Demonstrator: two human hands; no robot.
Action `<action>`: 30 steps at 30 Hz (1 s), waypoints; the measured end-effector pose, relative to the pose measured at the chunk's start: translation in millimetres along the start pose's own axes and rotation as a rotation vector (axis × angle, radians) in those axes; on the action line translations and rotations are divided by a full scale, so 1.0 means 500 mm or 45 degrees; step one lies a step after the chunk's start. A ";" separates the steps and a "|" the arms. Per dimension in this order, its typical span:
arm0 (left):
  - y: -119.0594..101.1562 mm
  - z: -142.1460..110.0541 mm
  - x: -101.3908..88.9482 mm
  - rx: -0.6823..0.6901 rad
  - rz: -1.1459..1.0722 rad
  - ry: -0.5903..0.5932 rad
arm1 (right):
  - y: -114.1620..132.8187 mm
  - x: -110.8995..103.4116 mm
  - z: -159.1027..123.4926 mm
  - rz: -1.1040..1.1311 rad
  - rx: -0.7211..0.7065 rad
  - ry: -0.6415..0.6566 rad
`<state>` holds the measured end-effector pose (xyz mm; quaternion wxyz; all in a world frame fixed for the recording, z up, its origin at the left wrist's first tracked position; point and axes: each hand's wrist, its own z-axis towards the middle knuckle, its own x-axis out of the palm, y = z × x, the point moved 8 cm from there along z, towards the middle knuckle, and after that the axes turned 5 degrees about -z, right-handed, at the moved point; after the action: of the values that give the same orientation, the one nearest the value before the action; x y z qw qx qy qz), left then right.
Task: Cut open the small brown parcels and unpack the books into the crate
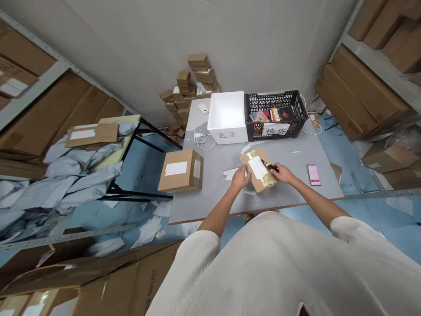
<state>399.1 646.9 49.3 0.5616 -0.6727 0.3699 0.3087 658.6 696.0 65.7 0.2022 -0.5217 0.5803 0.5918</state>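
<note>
A small cardboard box (268,182) lies at an angle on the grey table (217,193), a white label and shiny tape across its top. My left hand (241,177) grips its left side, fingers bent against the edge. In my right hand (283,172) is a yellow-and-black utility knife (271,166), its tip over the label near the tape. My right fingers are wrapped round the handle. Whether the blade cuts into the surface I cannot tell.
A larger labelled box (179,171) sits at the table's left. Behind are a white foam box (226,136) and a black crate (276,129) with packaged items. A phone (314,174) lies to the right. Grey parcels (79,169) cover the side table; shelves of cartons flank both sides.
</note>
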 end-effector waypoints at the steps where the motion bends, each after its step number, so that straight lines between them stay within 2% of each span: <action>1: -0.002 0.008 0.000 0.019 -0.004 0.014 | 0.001 0.006 -0.010 0.035 0.001 0.018; 6: -0.025 0.041 -0.002 0.027 0.026 0.034 | 0.010 0.036 -0.034 0.208 -0.090 0.120; 10: -0.076 0.038 0.002 -0.049 0.101 -0.094 | -0.018 0.018 -0.001 0.308 -0.017 -0.016; 13: -0.132 0.026 0.036 -0.038 0.089 -0.081 | -0.043 -0.005 0.047 0.297 0.072 -0.135; 17: -0.178 0.013 0.085 -0.008 0.129 -0.011 | -0.049 -0.012 0.102 0.239 0.111 -0.175; 23: -0.180 0.006 0.099 0.025 0.178 0.113 | -0.037 0.004 0.119 0.189 0.073 -0.154; 28: -0.170 0.002 0.093 0.264 0.251 0.386 | -0.049 0.013 0.094 0.338 0.074 -0.138; 30: -0.152 0.003 0.079 0.344 0.278 0.430 | -0.057 0.017 0.072 0.428 0.097 -0.166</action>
<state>484.5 649.8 56.4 0.5401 -0.5895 0.5669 0.1984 665.8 732.3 36.8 0.1572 -0.3698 0.6669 0.6275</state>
